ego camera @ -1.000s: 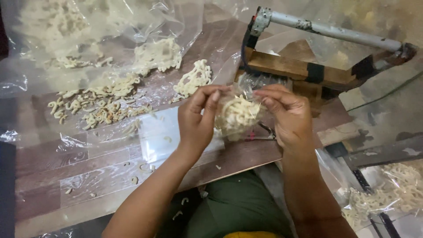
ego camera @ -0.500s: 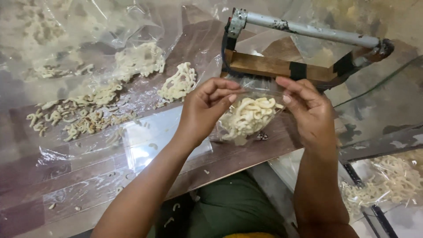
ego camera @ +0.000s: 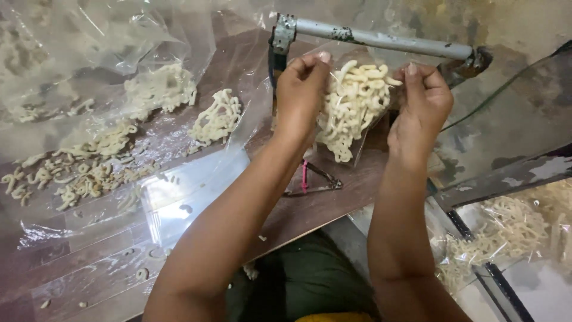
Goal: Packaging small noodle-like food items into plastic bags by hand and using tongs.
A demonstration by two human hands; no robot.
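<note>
A small clear bag (ego camera: 354, 110) of pale curly crackers is pinched at its top corners by the left hand (ego camera: 301, 95) and right hand (ego camera: 423, 104), just below the sealer bar (ego camera: 381, 39), above the tabletop (ego camera: 322, 203).

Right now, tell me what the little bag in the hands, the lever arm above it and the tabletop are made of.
Small bag: thin clear plastic film, glossy; the pale curly snacks show through it. Lever arm: probably painted metal, grey with chipped dark patches. Tabletop: brown wood-grain boards, perhaps laminate, matte. Left hand and right hand pinch the bag's top edge.
</note>
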